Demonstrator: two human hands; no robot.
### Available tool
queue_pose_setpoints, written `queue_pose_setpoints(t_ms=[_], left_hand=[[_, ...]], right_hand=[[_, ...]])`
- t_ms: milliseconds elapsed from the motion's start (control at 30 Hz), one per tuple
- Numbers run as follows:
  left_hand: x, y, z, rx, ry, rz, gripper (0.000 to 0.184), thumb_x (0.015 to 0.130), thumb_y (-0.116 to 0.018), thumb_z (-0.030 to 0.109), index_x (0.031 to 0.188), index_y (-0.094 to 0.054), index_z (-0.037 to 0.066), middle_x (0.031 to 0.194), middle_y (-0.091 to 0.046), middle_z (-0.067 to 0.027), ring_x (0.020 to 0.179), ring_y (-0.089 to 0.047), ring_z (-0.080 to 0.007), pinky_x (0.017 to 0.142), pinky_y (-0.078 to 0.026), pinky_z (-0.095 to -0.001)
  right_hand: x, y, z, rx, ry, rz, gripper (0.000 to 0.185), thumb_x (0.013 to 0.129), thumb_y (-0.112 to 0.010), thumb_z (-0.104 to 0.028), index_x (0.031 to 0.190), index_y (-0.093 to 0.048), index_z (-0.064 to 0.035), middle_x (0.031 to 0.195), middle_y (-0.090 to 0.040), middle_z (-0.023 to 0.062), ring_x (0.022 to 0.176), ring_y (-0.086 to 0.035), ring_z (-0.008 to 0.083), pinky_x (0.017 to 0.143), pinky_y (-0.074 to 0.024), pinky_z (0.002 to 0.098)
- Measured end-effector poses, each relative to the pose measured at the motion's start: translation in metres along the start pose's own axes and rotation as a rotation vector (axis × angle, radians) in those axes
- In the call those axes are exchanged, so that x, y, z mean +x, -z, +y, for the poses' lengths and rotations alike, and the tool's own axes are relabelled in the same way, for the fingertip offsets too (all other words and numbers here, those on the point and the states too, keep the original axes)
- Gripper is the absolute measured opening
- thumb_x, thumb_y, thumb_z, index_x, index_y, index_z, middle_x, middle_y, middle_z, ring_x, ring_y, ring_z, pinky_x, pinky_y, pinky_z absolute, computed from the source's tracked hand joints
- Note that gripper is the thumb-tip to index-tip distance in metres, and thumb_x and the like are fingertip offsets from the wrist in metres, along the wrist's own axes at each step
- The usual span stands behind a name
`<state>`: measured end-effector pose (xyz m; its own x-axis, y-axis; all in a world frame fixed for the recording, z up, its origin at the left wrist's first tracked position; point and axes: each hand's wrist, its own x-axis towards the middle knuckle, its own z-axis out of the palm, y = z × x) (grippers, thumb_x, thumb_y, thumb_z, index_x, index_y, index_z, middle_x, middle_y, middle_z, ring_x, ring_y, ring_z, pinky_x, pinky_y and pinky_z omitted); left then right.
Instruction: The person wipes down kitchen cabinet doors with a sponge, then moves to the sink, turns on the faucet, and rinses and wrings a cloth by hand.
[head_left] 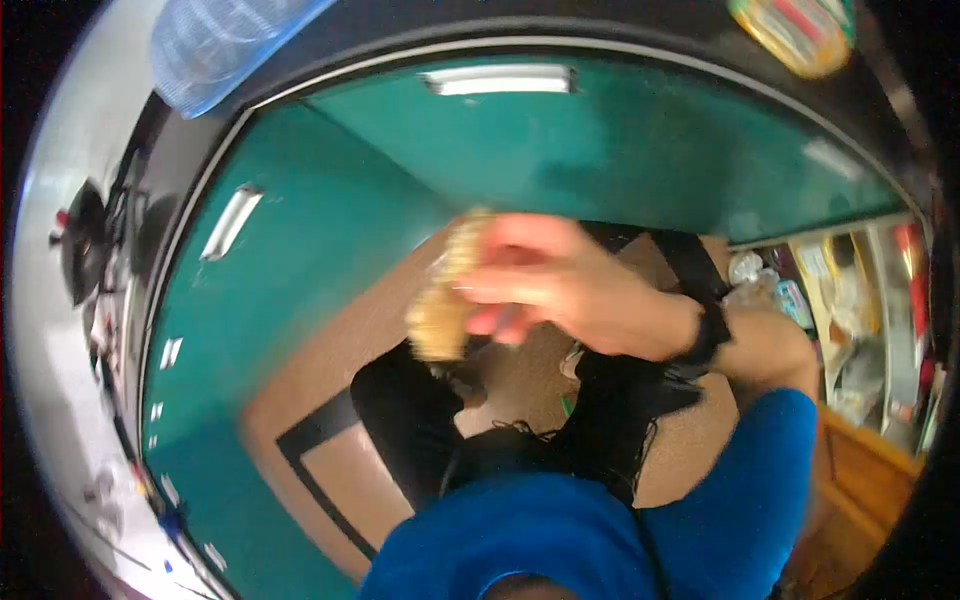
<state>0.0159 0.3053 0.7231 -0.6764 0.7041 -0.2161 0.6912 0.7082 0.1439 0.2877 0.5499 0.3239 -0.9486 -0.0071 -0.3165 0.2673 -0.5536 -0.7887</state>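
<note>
My right hand (560, 290) reaches in from the right, a black band at its wrist. Its fingers are closed around a pale yellow, bumpy-edged piece (438, 325), which hangs tilted down to the left, above my legs. Motion blur smears the piece, so I cannot make out its kind. My left hand is out of view.
Green cabinet fronts (340, 240) with white handles rise ahead and to the left. A dark countertop (640, 35) runs above them, bearing a clear bluish plastic container (215, 50) and a yellow-edged package (800, 35). At right, an open compartment holds bags (760, 290) and packets.
</note>
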Motion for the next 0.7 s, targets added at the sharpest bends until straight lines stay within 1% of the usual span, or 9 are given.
queue_pose_setpoints(t_ms=[67, 100, 167, 200, 267, 333, 433, 500, 700], left_hand=[[0.076, -0.085, 0.018, -0.109, -0.223, -0.222, 0.047, 0.105, -0.05, 0.023, 0.139, -0.042, -0.009, 0.136, -0.057, -0.0282, 0.127, -0.057, -0.0331, 0.111, -0.041, -0.0402], [0.091, -0.131, 0.043, -0.113, -0.265, -0.189, 0.047, 0.105, -0.05, 0.023, 0.139, -0.042, -0.009, 0.136, -0.057, -0.0282, 0.127, -0.057, -0.0331, 0.111, -0.041, -0.0402], [0.105, -0.218, 0.087, -0.2, -0.445, -0.329, 0.034, 0.092, -0.063, 0.011, 0.124, -0.061, 0.003, 0.111, -0.069, -0.0105, 0.101, -0.069, -0.0177, 0.092, -0.054, -0.0306], [0.119, -0.251, 0.095, -0.278, -0.619, -0.451, 0.036, 0.093, -0.064, 0.016, 0.126, -0.061, 0.002, 0.107, -0.071, -0.0086, 0.1, -0.069, -0.0173, 0.09, -0.054, -0.03], [0.105, -0.304, 0.131, -0.378, -0.636, -0.478, 0.033, 0.09, -0.068, 0.019, 0.118, -0.065, 0.0, 0.105, -0.072, -0.0082, 0.101, -0.069, -0.0163, 0.092, -0.052, -0.0289], [0.103, -0.353, 0.135, -0.344, -0.666, -0.321, 0.021, 0.093, -0.07, 0.017, 0.11, -0.069, 0.005, 0.1, -0.071, -0.0008, 0.095, -0.067, -0.0106, 0.087, -0.054, -0.0273], [0.102, -0.414, 0.126, -0.477, -0.688, -0.29, 0.018, 0.094, -0.07, 0.02, 0.105, -0.068, 0.006, 0.096, -0.069, 0.0023, 0.088, -0.064, -0.0073, 0.082, -0.053, -0.0257], [0.092, -0.438, 0.123, -0.454, -0.653, -0.287, 0.017, 0.095, -0.067, 0.017, 0.107, -0.067, 0.005, 0.096, -0.069, 0.0013, 0.089, -0.064, -0.0095, 0.083, -0.053, -0.0275], [0.126, -0.521, 0.101, -0.882, -0.616, -0.357, 0.021, 0.096, -0.064, 0.015, 0.114, -0.064, 0.003, 0.104, -0.07, -0.003, 0.097, -0.064, -0.0119, 0.089, -0.05, -0.0278]], right_hand=[[0.033, 0.003, 0.046, 0.095, 0.093, -0.1, 0.022, 0.095, -0.071, -0.021, 0.108, -0.062, -0.0049, 0.105, -0.068, 0.0065, 0.084, -0.069, 0.0138, 0.066, -0.0554, 0.0243], [0.049, 0.004, 0.066, 0.101, 0.169, -0.054, 0.026, 0.093, -0.073, -0.021, 0.11, -0.062, -0.005, 0.102, -0.069, 0.0061, 0.083, -0.069, 0.0134, 0.065, -0.0552, 0.0241], [0.065, 0.014, 0.111, 0.106, 0.247, -0.012, 0.029, 0.091, -0.075, -0.021, 0.112, -0.063, -0.0051, 0.099, -0.069, 0.0058, 0.082, -0.069, 0.0129, 0.064, -0.055, 0.0239], [0.069, 0.027, 0.121, 0.095, 0.343, 0.162, 0.028, 0.091, -0.075, -0.021, 0.111, -0.063, -0.0055, 0.098, -0.07, 0.0051, 0.082, -0.07, 0.0131, 0.064, -0.055, 0.0241], [0.075, 0.064, 0.144, 0.165, 0.499, 0.459, 0.027, 0.091, -0.075, -0.019, 0.111, -0.063, -0.0064, 0.099, -0.07, 0.0044, 0.081, -0.07, 0.0135, 0.064, -0.0557, 0.0258], [0.046, 0.098, 0.15, 0.118, 0.584, 0.682, 0.018, 0.094, -0.071, -0.02, 0.107, -0.063, -0.0094, 0.102, -0.071, 0.0038, 0.088, -0.069, 0.0131, 0.071, -0.0534, 0.0282], [0.008, 0.133, 0.113, 0.038, 0.813, 0.942, 0.013, 0.093, -0.07, -0.009, 0.104, -0.063, -0.0064, 0.096, -0.07, 0.0042, 0.081, -0.067, 0.0107, 0.062, -0.0507, 0.0225], [-0.004, 0.143, 0.067, -0.175, 1.196, 0.87, 0.013, 0.091, -0.071, -0.007, 0.102, -0.065, -0.0054, 0.087, -0.069, 0.0, 0.073, -0.062, 0.0072, 0.059, -0.0489, 0.0223], [0.015, 0.141, -0.011, -0.064, 1.318, 0.966, 0.023, 0.085, -0.078, -0.006, 0.101, -0.064, 0.0028, 0.09, -0.072, 0.0104, 0.076, -0.07, 0.0151, 0.062, -0.0534, 0.0252]])
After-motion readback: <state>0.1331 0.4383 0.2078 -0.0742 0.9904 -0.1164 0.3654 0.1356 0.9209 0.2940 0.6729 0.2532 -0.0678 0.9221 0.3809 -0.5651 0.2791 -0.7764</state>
